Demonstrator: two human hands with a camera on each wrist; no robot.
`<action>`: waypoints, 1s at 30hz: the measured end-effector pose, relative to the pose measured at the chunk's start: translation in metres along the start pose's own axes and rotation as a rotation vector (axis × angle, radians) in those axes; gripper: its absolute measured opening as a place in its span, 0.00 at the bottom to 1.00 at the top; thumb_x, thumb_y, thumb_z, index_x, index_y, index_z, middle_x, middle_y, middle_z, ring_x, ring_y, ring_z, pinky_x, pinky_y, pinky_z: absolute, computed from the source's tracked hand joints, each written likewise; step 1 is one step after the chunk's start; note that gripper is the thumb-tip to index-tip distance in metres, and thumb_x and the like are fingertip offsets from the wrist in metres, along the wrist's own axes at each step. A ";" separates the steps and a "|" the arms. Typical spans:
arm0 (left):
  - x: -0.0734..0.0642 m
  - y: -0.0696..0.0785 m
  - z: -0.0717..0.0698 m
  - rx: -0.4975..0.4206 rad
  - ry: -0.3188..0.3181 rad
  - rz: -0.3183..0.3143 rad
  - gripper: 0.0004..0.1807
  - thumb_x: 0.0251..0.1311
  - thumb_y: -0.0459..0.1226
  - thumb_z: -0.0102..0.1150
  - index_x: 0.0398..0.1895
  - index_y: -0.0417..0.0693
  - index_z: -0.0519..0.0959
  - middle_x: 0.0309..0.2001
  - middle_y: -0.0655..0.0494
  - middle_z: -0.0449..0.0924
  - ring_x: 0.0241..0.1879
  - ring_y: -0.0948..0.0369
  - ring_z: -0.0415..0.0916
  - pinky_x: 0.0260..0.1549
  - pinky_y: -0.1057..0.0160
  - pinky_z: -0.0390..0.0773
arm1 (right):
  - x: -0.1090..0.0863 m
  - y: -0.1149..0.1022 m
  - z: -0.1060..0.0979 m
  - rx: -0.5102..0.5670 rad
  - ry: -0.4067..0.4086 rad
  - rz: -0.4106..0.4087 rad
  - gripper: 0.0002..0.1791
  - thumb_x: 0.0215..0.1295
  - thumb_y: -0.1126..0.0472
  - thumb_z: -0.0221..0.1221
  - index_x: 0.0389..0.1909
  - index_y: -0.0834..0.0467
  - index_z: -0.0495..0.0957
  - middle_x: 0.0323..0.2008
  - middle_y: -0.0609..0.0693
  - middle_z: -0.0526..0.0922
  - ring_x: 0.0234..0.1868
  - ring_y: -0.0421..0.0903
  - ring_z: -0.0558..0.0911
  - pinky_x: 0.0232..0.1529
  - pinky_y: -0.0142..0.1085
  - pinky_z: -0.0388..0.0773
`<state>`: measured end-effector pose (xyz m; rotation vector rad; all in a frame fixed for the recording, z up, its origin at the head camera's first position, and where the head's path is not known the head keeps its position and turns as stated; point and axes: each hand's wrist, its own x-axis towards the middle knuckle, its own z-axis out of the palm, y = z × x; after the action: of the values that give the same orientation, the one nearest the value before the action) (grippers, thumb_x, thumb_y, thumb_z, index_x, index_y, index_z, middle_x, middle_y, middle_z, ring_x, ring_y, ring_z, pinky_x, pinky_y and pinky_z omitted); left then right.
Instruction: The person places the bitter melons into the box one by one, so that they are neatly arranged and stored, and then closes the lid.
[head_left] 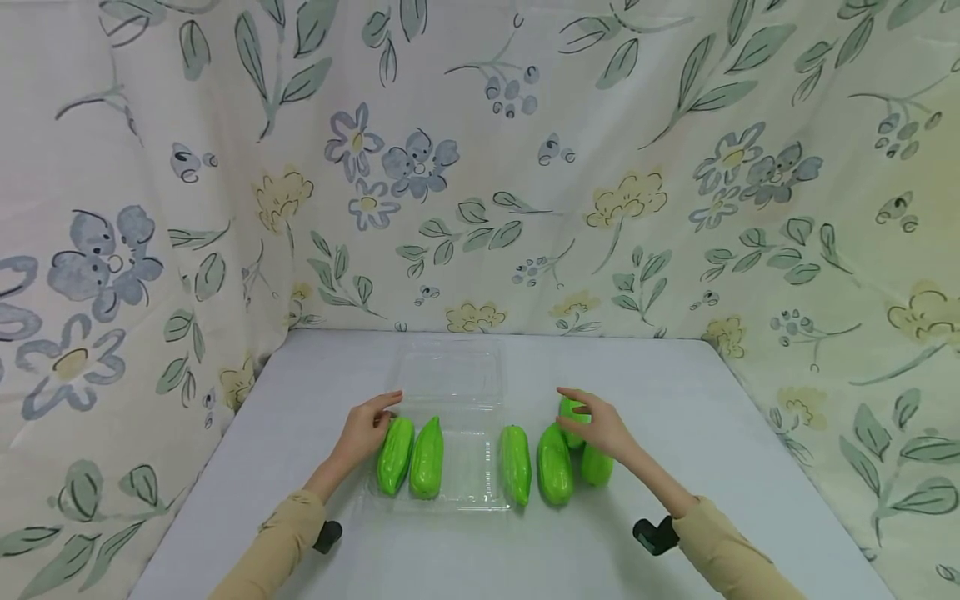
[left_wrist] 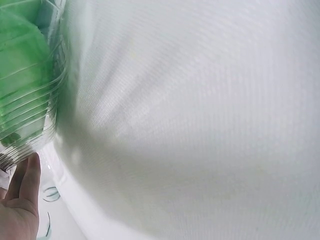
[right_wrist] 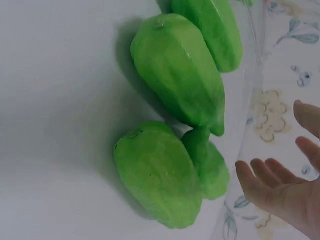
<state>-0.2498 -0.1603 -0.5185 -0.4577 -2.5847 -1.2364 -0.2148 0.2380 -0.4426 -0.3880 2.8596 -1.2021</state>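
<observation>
A clear plastic clamshell box (head_left: 471,467) lies with its lid (head_left: 450,375) folded back. Two glossy green elongated fruits, shaped like small papayas, lie in its left part: the left one (head_left: 395,457) and its neighbour (head_left: 427,458). Another green fruit (head_left: 515,464) lies at the box's right edge. My left hand (head_left: 364,429) is at the box's back left; in the left wrist view its straight fingers (left_wrist: 31,182) are at the ribbed wall. My right hand (head_left: 600,423), fingers spread and holding nothing, is by three more green fruits (right_wrist: 157,175), partly hiding them in the head view.
A white-covered table (head_left: 465,558) lies under everything. Floral cloth (head_left: 480,167) hangs behind it and along both sides. Dark wrist-worn devices (head_left: 656,536) show below both forearms.
</observation>
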 end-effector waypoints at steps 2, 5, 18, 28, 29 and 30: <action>0.000 0.000 0.000 0.003 -0.002 0.005 0.21 0.59 0.21 0.48 0.56 0.35 0.76 0.56 0.40 0.77 0.45 0.47 0.82 0.39 0.57 0.83 | 0.000 0.005 -0.002 -0.016 0.023 0.022 0.29 0.64 0.57 0.59 0.65 0.61 0.67 0.63 0.67 0.69 0.57 0.67 0.74 0.49 0.51 0.80; -0.001 -0.001 0.000 0.000 0.000 0.009 0.21 0.59 0.21 0.48 0.56 0.36 0.76 0.56 0.41 0.77 0.45 0.48 0.82 0.39 0.58 0.83 | 0.000 0.010 -0.007 -0.038 0.067 0.045 0.30 0.64 0.57 0.59 0.66 0.60 0.66 0.64 0.68 0.67 0.57 0.68 0.74 0.49 0.52 0.80; -0.001 -0.001 0.000 -0.009 -0.009 0.000 0.21 0.59 0.21 0.49 0.56 0.36 0.76 0.57 0.42 0.77 0.46 0.48 0.82 0.41 0.56 0.83 | -0.003 0.034 -0.025 -0.078 0.142 0.196 0.31 0.66 0.56 0.57 0.67 0.63 0.63 0.64 0.71 0.65 0.58 0.70 0.72 0.52 0.55 0.77; 0.000 0.000 -0.001 -0.010 -0.013 -0.009 0.21 0.59 0.21 0.49 0.56 0.36 0.76 0.57 0.42 0.77 0.47 0.47 0.82 0.42 0.55 0.83 | -0.005 0.047 -0.034 0.049 0.039 0.350 0.33 0.68 0.54 0.54 0.69 0.65 0.58 0.65 0.75 0.60 0.62 0.70 0.68 0.53 0.55 0.77; -0.001 0.001 -0.001 -0.010 -0.014 -0.010 0.21 0.59 0.21 0.48 0.56 0.36 0.76 0.57 0.42 0.77 0.47 0.47 0.81 0.42 0.55 0.83 | -0.005 0.048 -0.035 0.085 0.023 0.370 0.34 0.68 0.53 0.54 0.69 0.65 0.57 0.65 0.75 0.59 0.63 0.70 0.66 0.53 0.55 0.77; -0.001 0.001 -0.001 -0.011 -0.015 -0.010 0.21 0.59 0.21 0.48 0.56 0.36 0.76 0.56 0.42 0.77 0.47 0.47 0.81 0.41 0.55 0.83 | -0.006 0.048 -0.035 0.124 0.007 0.390 0.34 0.68 0.54 0.54 0.70 0.65 0.56 0.66 0.75 0.57 0.64 0.70 0.65 0.54 0.55 0.77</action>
<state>-0.2488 -0.1609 -0.5172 -0.4585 -2.5970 -1.2551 -0.2238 0.2967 -0.4522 0.1711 2.6697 -1.2865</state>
